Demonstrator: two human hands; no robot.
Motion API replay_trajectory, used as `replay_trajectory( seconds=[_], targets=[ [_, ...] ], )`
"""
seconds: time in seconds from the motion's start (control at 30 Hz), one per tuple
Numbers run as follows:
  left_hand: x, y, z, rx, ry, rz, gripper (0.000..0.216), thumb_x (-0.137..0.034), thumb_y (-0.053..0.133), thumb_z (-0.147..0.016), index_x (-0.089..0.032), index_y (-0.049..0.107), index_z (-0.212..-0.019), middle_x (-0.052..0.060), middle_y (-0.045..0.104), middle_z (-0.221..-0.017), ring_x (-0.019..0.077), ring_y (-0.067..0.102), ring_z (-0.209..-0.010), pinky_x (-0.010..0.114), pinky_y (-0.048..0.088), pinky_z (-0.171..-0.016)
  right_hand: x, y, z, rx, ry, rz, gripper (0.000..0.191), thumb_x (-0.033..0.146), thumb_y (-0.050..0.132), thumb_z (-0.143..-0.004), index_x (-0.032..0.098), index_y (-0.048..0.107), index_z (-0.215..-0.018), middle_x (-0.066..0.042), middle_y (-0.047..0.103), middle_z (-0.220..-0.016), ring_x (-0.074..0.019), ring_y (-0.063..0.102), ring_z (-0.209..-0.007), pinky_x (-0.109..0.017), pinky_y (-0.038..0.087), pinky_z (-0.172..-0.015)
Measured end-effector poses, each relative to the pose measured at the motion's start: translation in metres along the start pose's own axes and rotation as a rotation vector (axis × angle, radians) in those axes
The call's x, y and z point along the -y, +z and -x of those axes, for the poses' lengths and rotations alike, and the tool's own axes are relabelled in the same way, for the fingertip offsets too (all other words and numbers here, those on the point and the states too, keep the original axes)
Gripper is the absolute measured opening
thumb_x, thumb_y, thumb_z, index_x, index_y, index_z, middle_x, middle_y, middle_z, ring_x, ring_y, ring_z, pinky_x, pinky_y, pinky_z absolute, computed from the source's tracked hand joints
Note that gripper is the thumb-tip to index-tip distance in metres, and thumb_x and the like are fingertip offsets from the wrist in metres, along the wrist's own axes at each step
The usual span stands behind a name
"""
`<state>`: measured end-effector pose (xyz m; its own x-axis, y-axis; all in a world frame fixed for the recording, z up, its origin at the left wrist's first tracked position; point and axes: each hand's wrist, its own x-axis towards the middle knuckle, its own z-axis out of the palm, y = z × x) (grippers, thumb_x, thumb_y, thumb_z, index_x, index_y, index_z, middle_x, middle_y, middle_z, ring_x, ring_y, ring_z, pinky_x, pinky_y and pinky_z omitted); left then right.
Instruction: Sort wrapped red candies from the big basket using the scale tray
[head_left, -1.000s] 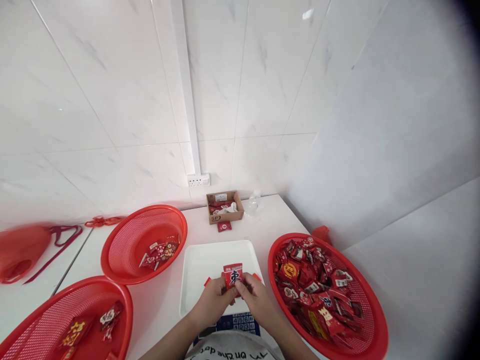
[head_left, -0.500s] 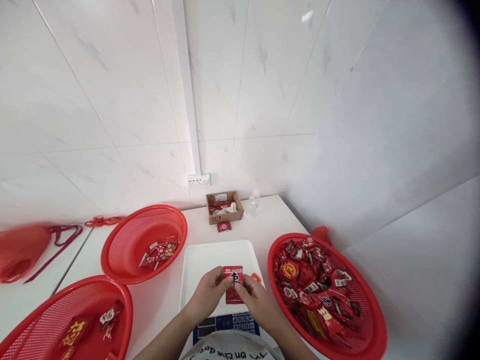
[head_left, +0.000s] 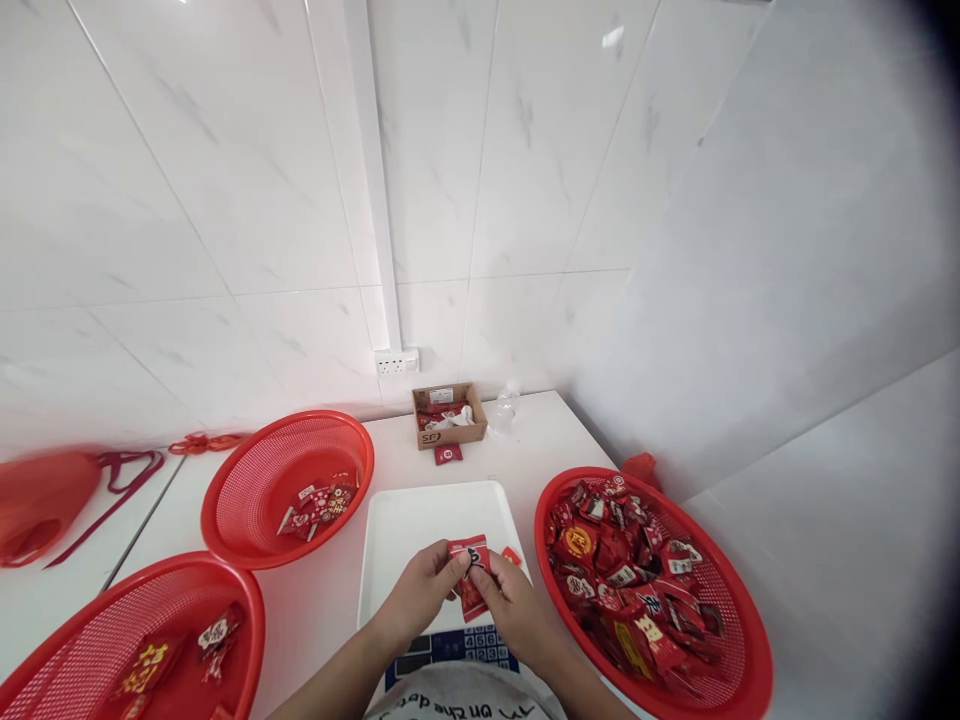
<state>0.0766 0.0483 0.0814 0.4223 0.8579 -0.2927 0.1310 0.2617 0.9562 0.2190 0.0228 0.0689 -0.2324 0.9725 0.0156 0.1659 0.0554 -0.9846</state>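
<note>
Between my two hands, over the white scale [head_left: 405, 515], is a red snack packet [head_left: 471, 592] with a black character on its front. My left hand [head_left: 429, 585] pinches its left side, thumb on the front. On the other side my right hand [head_left: 511, 592] grips it, its thumb also pressed on the front near the middle. The fingers behind the packet are mostly hidden. A small orange-red piece [head_left: 511, 556] shows just beyond my right hand, at the scale's right edge. Below my hands is the scale's blue keypad [head_left: 480, 646], partly covered by my shirt.
A red basket [head_left: 739, 585] heaped with red packets stands at right. Two red baskets at left, one far [head_left: 247, 480] and one near [head_left: 251, 620], hold several packets each. A small cardboard box [head_left: 457, 434], a single packet [head_left: 448, 454] and a clear bottle [head_left: 505, 408] are by the wall.
The packet has tilted and bent between my hands, and its lower end has swung slightly down and right. Both hands keep hold of it. The baskets and box stay put.
</note>
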Motion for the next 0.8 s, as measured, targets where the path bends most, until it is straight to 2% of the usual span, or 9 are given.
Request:
replay_trajectory(
  seconds=[0.17, 0.37, 0.47, 0.8],
  targets=[
    [0.006, 0.0, -0.002, 0.003, -0.002, 0.052, 0.04, -0.05, 0.048, -0.077, -0.011, 0.057, -0.082, -0.001, 0.052, -0.067, 0.0111, 0.043, -0.061, 0.025, 0.037, -0.06, 0.0, 0.0, -0.001, 0.004, -0.014, 0.039, 0.036, 0.042, 0.039, -0.087, 0.014, 0.062, -0.088, -0.006, 0.064, -0.079, -0.0181, 0.057, -0.073, -0.031, 0.045, -0.07],
    [0.01, -0.001, -0.006, -0.044, 0.022, 0.087, 0.03, -0.043, 0.053, -0.076, -0.013, 0.053, -0.074, -0.002, 0.05, -0.065, 0.0105, 0.042, -0.06, 0.024, 0.034, -0.058, -0.006, 0.001, 0.0, 0.033, 0.044, -0.168, 0.036, 0.044, 0.043, -0.085, 0.016, 0.061, -0.099, -0.006, 0.065, -0.088, -0.0196, 0.058, -0.079, -0.033, 0.046, -0.075],
    [0.01, 0.0, -0.007, -0.055, 0.042, 0.102, 0.03, -0.043, 0.055, -0.075, -0.014, 0.051, -0.072, -0.002, 0.05, -0.065, 0.0107, 0.042, -0.061, 0.023, 0.035, -0.059, -0.008, 0.001, 0.0, 0.044, 0.044, -0.196, 0.037, 0.045, 0.041, -0.086, 0.017, 0.06, -0.101, -0.006, 0.064, -0.093, -0.0197, 0.057, -0.084, -0.033, 0.044, -0.079],
    [0.012, 0.008, -0.003, 0.003, 0.025, 0.069, 0.037, -0.052, 0.051, -0.075, -0.015, 0.053, -0.074, -0.002, 0.05, -0.067, 0.0116, 0.043, -0.062, 0.023, 0.036, -0.059, -0.015, 0.002, -0.004, -0.017, 0.133, -0.137, 0.043, 0.051, 0.039, -0.084, 0.015, 0.061, -0.093, -0.006, 0.064, -0.08, -0.0185, 0.058, -0.073, -0.03, 0.046, -0.067]
  ],
)
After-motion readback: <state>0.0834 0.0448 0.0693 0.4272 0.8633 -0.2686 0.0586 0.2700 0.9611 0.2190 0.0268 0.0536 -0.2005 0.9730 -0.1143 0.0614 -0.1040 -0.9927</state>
